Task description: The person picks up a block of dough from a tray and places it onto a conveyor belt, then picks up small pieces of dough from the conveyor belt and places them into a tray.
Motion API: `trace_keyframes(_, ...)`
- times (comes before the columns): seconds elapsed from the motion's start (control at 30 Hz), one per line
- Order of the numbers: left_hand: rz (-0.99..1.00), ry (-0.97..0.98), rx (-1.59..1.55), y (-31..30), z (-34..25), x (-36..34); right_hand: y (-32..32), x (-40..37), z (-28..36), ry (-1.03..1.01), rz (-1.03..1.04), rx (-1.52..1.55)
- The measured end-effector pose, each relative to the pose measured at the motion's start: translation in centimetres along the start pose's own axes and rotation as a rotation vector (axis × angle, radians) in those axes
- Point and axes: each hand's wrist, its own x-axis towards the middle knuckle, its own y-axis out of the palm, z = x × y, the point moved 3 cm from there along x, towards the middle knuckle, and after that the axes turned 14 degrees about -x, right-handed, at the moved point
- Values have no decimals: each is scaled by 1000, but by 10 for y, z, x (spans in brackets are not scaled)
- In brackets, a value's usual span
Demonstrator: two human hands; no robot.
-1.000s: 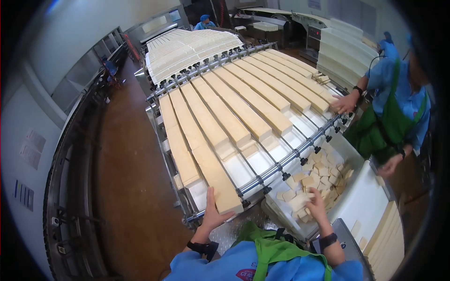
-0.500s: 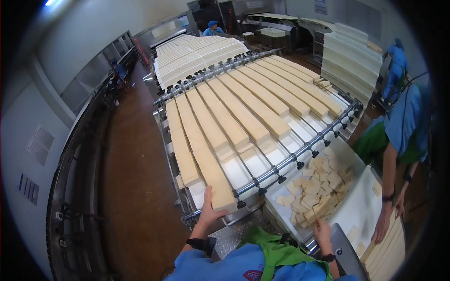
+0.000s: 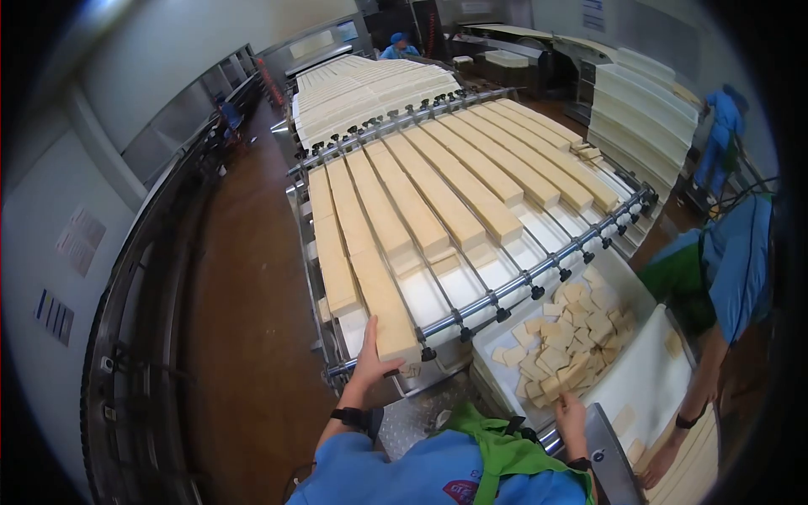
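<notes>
My left hand [image 3: 370, 364] grips the near end of a long pale-tan block [image 3: 380, 295], fingers along its left side and thumb across its front face. The block's end reaches over the metal rail at the front of the conveyor. My right hand [image 3: 571, 418] is at the near edge of a white bin [image 3: 497, 370] heaped with thin tan pieces. Its fingers are closed around a small tan piece [image 3: 551, 390] at the edge of the heap; the fingertips are partly hidden.
More long blocks [image 3: 471, 172] lie in lanes between thin rods. A rail with black knobs [image 3: 539, 292] crosses the front. At right, a co-worker's arm [image 3: 686, 412] reaches over pale strips [image 3: 690, 471]. A tall white stack [image 3: 635, 126] stands behind; other people work farther back.
The view has shifted slightly. The co-worker's hand at right has moved nearer along the strips. Both my hands stay on the same things.
</notes>
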Motion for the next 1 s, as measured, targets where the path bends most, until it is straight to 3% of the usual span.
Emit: trace_keyframes(1.0, -46, 40, 79, 1, 6, 5, 3, 0, -3, 19, 1, 16)
